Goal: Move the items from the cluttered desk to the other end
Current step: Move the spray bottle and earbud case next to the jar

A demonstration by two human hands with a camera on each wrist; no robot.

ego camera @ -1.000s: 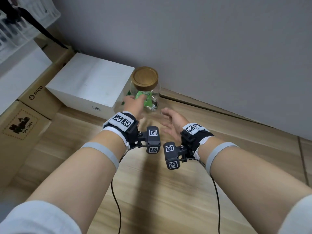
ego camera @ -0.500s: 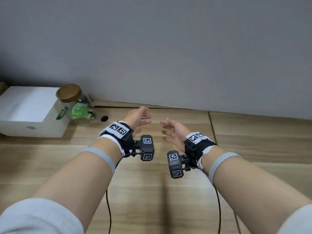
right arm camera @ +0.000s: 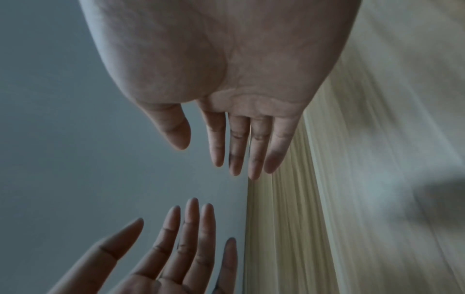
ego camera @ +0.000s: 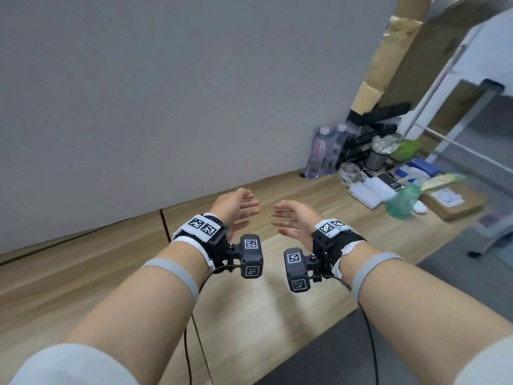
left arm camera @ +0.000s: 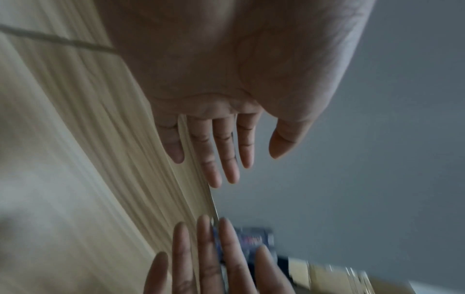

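2 empty hands (ego camera: pixel 266 215) face each other; far clutter (ego camera: pixel 394 173) blurred

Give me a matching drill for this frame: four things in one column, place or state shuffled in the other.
Things:
1. left hand
2. water bottles
3. white power banks
4. cardboard box

Place or state:
A. flat on the desk, far right, paper label on top
B. standing upright against the wall
C. open, holding nothing
D. lying side by side on the desk, right of the bottles

Pairs: 1-C, 2-B, 3-D, 4-A
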